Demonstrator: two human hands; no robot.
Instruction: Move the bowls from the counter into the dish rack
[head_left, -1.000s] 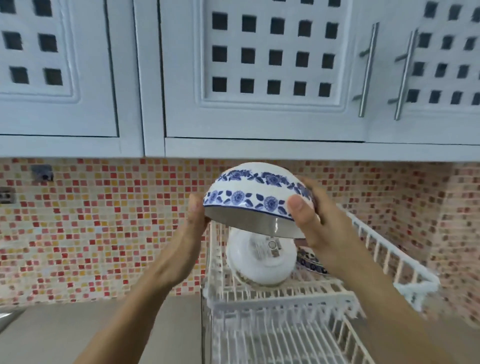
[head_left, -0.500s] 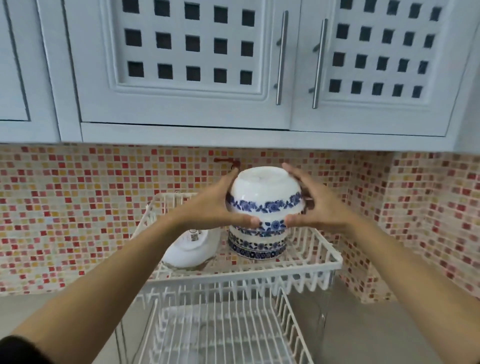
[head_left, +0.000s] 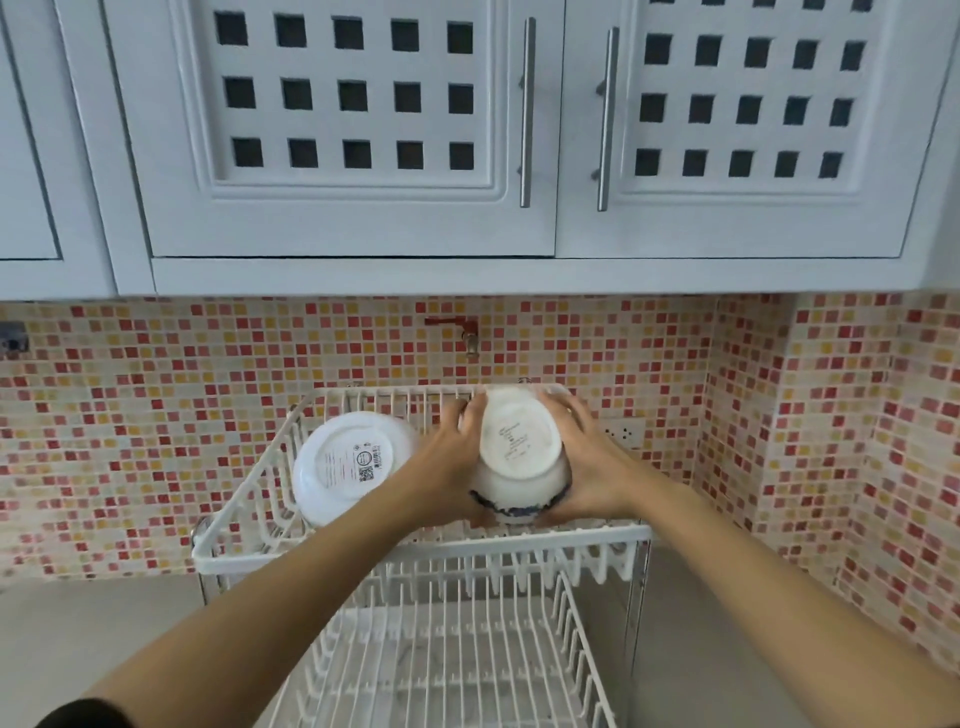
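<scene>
A blue-and-white patterned bowl (head_left: 519, 457) sits upside down in the right half of the upper tier of the white wire dish rack (head_left: 415, 551), on top of another patterned bowl whose rim barely shows beneath. My left hand (head_left: 452, 467) holds its left side and my right hand (head_left: 587, 462) its right side. A plain white bowl (head_left: 348, 465) leans upside down in the left half of the same tier, its label facing me.
The rack's lower tier (head_left: 441, 660) holds nothing I can see. White cabinets (head_left: 353, 130) with bar handles hang above. A small red tap (head_left: 462, 330) juts from the mosaic backsplash. Grey counter (head_left: 93, 634) lies left and right of the rack.
Both hands have lowered the patterned bowl down onto the other patterned bowl in the upper tier. The view has tilted down onto the rack.
</scene>
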